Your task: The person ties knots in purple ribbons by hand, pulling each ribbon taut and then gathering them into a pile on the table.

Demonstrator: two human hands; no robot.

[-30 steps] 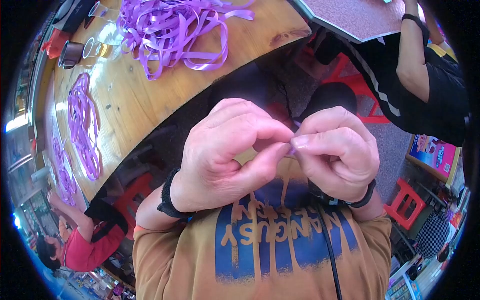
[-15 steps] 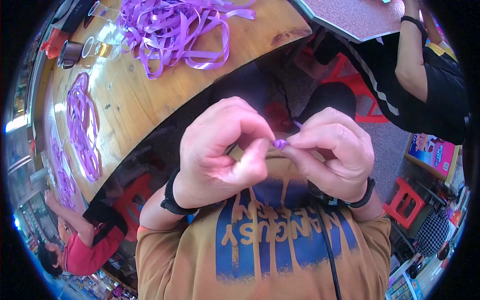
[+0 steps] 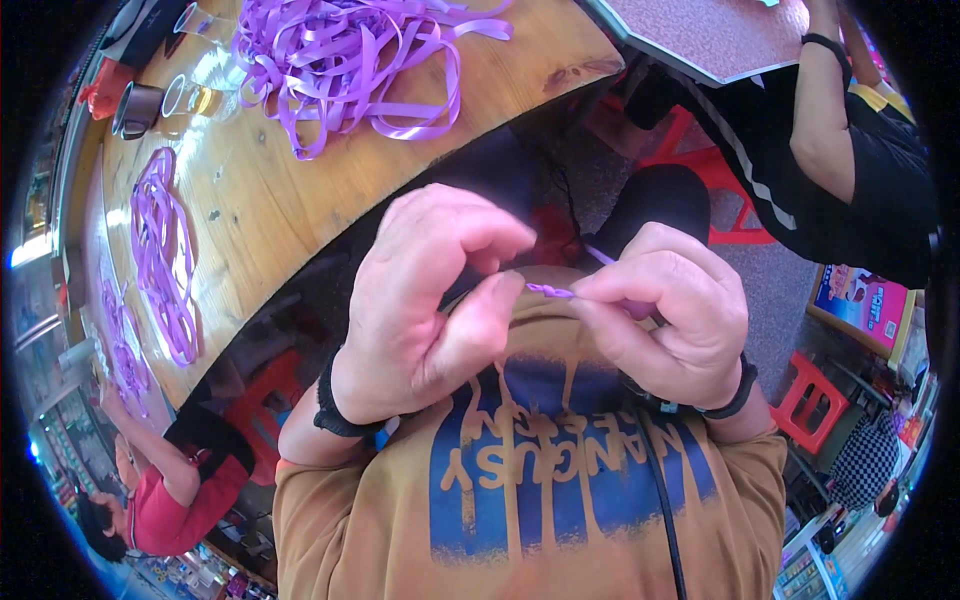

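A short twisted or knotted end of purple ribbon (image 3: 550, 291) sticks out leftward from my right hand (image 3: 675, 310), whose thumb and forefinger pinch it. Another bit of the same purple shows behind those fingers; the rest is hidden in the palm. My left hand (image 3: 435, 300) stands just left of the ribbon end, its thumb and forefinger apart and slightly blurred, with nothing visible between them. Both hands are held in front of my chest, off the table's edge. On the wooden table (image 3: 250, 200) lies a big tangled heap of purple ribbons (image 3: 350, 65).
Looped bundles of ribbon (image 3: 163, 255) lie along the table's left side, near clear plastic cups (image 3: 185, 97) and a dark cup (image 3: 138, 110). A person in red (image 3: 185, 500) sits at left, another in black (image 3: 850, 190) at right. Red stools (image 3: 810, 405) stand on the floor.
My left thumb and forefinger have parted and drawn back left from the ribbon. The ribbon end now shows longer and twisted, while my right hand keeps its pinch almost in place.
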